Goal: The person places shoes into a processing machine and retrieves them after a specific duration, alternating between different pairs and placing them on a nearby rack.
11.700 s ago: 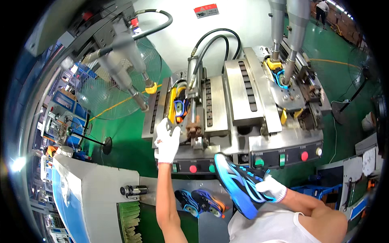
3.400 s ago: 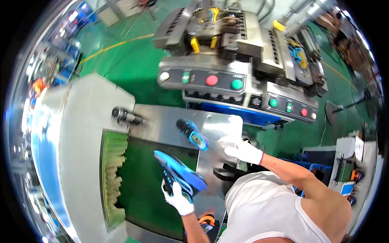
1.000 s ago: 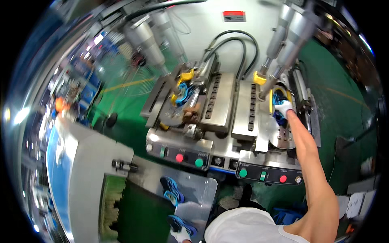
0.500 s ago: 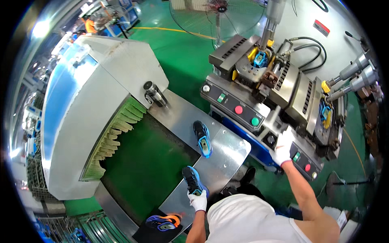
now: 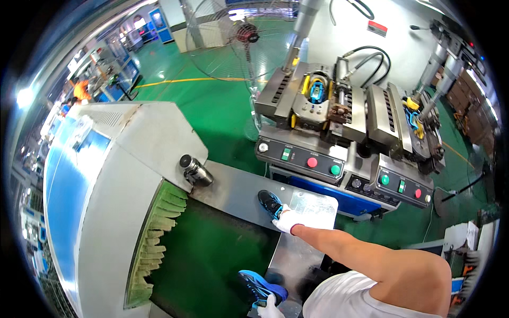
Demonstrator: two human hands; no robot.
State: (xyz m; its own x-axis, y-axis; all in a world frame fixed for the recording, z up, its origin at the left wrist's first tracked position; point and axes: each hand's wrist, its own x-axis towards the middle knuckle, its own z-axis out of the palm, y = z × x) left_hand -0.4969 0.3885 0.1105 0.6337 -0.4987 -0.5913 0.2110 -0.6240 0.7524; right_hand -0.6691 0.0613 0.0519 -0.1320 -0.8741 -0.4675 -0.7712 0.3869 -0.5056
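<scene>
My left hand point(image 5: 271, 309), in a white glove, is closed on a blue and black sports shoe point(image 5: 261, 286) at the lower edge. That shoe is tilted over the inner edge of the metal ledge point(image 5: 233, 190). Reaching across to the far part of the ledge, my right hand point(image 5: 288, 219), also gloved in white, is closed round the heel end of a second black shoe with blue trim point(image 5: 270, 201). The toe of this shoe points away from me. The fingertips of both hands are partly hidden.
Left stands a white machine point(image 5: 127, 159) with a fringed green curtain point(image 5: 157, 238); a dark metal flask point(image 5: 196, 170) is beside it. A two-station press point(image 5: 310, 119) with button panels point(image 5: 302, 160) stands far right, blue shoe pieces point(image 5: 317, 92) in it. Behind is a fan point(image 5: 247, 33).
My right hand has left the press's button panel and taken hold of the shoe on the ledge. My left hand has tilted its shoe. The view has shifted.
</scene>
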